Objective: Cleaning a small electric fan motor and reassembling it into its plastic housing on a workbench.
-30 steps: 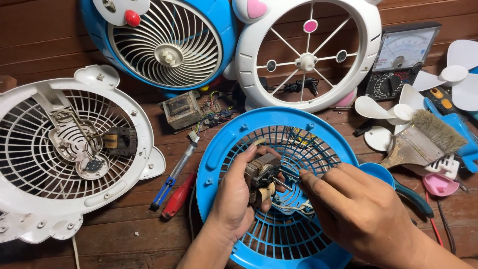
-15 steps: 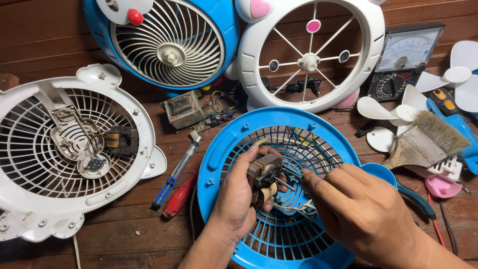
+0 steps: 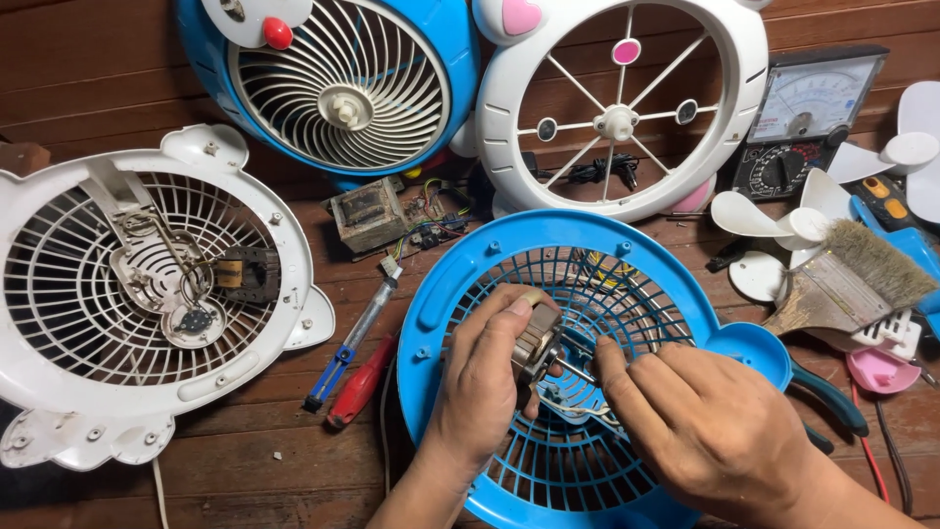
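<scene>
Left hand grips brownish, worn motor; right hand seemingly pinches its wires.

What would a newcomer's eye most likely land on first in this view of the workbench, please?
Probably the two hands at the bottom centre: the left hand grips a small fan motor while the right hand works at its shaft, both over a blue fan grille. Next come the white fan housing at the left and the paintbrush at the right edge.

Glossy blue plastic fan grille, dull copper-wound metal motor, matt dark plank wooden table, bristly wooden-handled paintbrush at three o'clock
</scene>
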